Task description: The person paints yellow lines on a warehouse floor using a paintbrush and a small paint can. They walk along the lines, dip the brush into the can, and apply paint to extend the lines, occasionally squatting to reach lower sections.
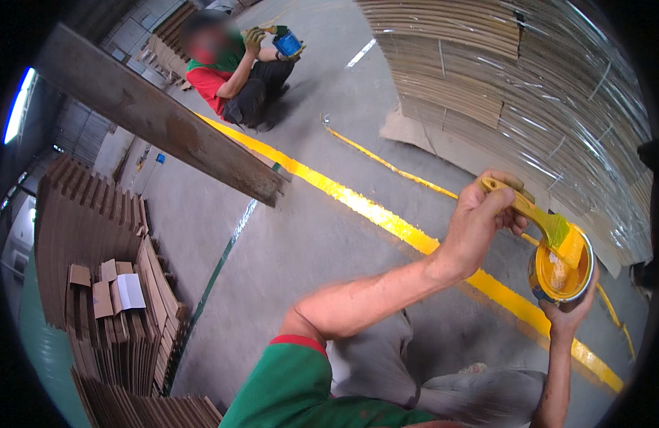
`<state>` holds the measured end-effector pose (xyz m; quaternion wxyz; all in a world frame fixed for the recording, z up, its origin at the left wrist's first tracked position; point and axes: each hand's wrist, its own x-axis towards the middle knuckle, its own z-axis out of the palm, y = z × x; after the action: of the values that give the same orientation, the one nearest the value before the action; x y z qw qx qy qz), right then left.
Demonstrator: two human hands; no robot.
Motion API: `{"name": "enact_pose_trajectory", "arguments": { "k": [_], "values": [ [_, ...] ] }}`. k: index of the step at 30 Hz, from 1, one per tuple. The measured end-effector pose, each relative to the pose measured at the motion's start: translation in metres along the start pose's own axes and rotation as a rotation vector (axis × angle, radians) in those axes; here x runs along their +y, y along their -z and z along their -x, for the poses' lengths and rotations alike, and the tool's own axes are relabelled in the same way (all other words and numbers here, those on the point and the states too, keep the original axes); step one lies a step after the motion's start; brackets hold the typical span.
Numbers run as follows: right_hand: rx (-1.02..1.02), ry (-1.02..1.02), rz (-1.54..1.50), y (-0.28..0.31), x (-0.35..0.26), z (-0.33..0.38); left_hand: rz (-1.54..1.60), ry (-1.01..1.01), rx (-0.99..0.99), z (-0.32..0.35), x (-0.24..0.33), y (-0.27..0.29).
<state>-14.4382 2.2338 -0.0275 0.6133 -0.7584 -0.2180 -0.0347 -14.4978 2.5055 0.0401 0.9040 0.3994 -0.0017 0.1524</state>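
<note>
My left hand [490,207] grips the yellow handle of a paintbrush [540,215]. The brush's bristles, coated in yellow paint, are at the mouth of a paint can [535,277]. My right hand [568,314] holds that can from below and along its side, tilted so that the yellow-smeared inside shows. Some of the fingers on the can are hidden behind it. Below my hands, a wide, glossy yellow painted line [365,210] runs diagonally across the grey floor. A thin yellow strip [390,166] lies roughly alongside it.
A co-worker [233,78] squats near the line's far end, holding a blue can [288,44] and a brush. A rusty steel beam [165,121] slants in from the left. Wrapped cardboard stacks [515,78] stand right; more cardboard [87,235] is left, beside a green line [214,282].
</note>
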Motion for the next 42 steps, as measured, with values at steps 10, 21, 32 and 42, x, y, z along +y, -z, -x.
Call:
{"name": "enact_pose_trajectory", "arguments": {
  "k": [10, 21, 32, 42],
  "values": [
    [-0.014, 0.013, 0.065, 0.002, -0.0005, 0.0011, 0.003, -0.013, -0.007, -0.0007, -0.003, 0.0005],
    [-0.017, 0.015, 0.031, 0.0028, 0.0027, 0.0012, 0.005, 0.009, 0.012, -0.0004, -0.0018, -0.0006],
    [-0.01, -0.007, 0.093, 0.0037, 0.0, 0.0015, -0.013, -0.007, -0.025, 0.0001, -0.0005, 0.0001],
    [-0.011, 0.014, 0.088, 0.0022, -0.0007, 0.0013, -0.009, 0.0, -0.011, 0.001, -0.0003, -0.0009]
  ]
}}
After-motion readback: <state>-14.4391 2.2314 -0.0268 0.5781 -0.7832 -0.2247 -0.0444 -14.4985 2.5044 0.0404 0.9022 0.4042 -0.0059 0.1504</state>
